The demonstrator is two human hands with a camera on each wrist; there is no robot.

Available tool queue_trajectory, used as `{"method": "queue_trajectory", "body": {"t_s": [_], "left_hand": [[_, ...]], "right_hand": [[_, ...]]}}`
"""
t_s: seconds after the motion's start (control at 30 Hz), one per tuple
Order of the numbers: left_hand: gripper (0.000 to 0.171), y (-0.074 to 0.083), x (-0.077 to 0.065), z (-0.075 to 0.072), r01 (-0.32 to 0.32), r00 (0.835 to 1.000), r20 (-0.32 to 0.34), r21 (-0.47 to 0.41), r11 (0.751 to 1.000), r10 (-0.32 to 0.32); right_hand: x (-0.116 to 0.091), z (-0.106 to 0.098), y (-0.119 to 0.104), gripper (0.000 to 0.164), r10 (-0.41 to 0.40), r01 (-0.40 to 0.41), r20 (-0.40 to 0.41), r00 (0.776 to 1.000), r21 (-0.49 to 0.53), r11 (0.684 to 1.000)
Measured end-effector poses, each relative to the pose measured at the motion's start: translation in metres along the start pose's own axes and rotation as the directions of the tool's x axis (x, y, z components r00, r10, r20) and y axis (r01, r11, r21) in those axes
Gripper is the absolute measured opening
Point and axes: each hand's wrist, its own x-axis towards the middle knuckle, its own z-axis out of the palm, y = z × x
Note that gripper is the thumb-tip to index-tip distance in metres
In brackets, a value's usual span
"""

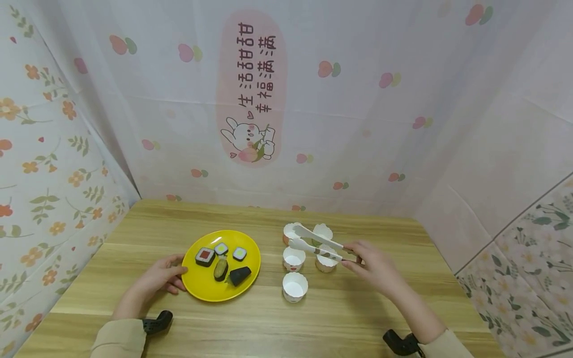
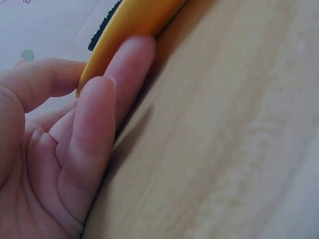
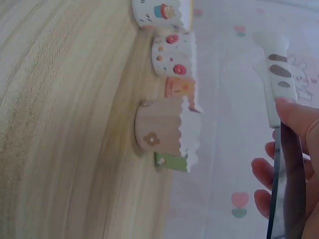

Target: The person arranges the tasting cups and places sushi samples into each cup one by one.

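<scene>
My left hand [image 1: 157, 276] grips the left rim of a round yellow plate [image 1: 199, 284], thumb on top and fingers underneath in the left wrist view. Several sushi pieces lie on the plate, among them a square roll with a red centre [image 1: 205, 255] and a dark cone-shaped piece [image 1: 239, 276]. White tongs [image 1: 304, 245] with brown spots are held in my right hand [image 1: 375, 267], their tips apart above a group of paper baking cups. Nothing shows between the tips. The front cup [image 1: 295, 287] stands upright near the table's middle.
More upright baking cups stand close together, including a beige one [image 3: 159, 127] and a green one [image 3: 172, 161] in the right wrist view. Patterned curtains [image 1: 367, 129] enclose the wooden table [image 1: 250, 328] at the back and sides.
</scene>
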Motion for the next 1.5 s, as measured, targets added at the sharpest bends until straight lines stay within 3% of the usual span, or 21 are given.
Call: {"method": "queue_trajectory", "body": {"t_s": [0.4, 0.77, 1.0, 1.27, 1.5], "left_hand": [[0.065, -0.001, -0.001, 0.000, 0.005, 1.000, -0.011, 0.005, 1.000, -0.005], [0.065, -0.001, 0.001, 0.000, 0.006, 1.000, -0.017, 0.005, 1.000, -0.006], [0.065, 0.001, 0.001, 0.001, 0.015, 0.999, -0.029, 0.006, 1.000, -0.015], [0.065, 0.001, 0.000, 0.001, 0.004, 1.000, -0.025, 0.003, 1.000, -0.004], [0.065, 0.001, 0.000, 0.002, 0.010, 0.999, -0.031, 0.012, 1.000, -0.010]], "right_hand": [[0.023, 0.008, -0.014, 0.037, -0.119, 0.125, 0.128, 0.985, -0.037, 0.992], [0.043, 0.019, -0.029, 0.042, -0.214, 0.255, 0.271, 0.938, -0.128, 0.958], [0.051, 0.024, -0.041, 0.038, -0.319, 0.362, 0.235, 0.918, -0.172, 0.916], [0.059, 0.034, -0.057, 0.039, -0.447, 0.474, 0.171, 0.878, -0.196, 0.858], [0.064, 0.038, -0.072, 0.039, -0.492, 0.523, 0.181, 0.852, -0.238, 0.819]]}}
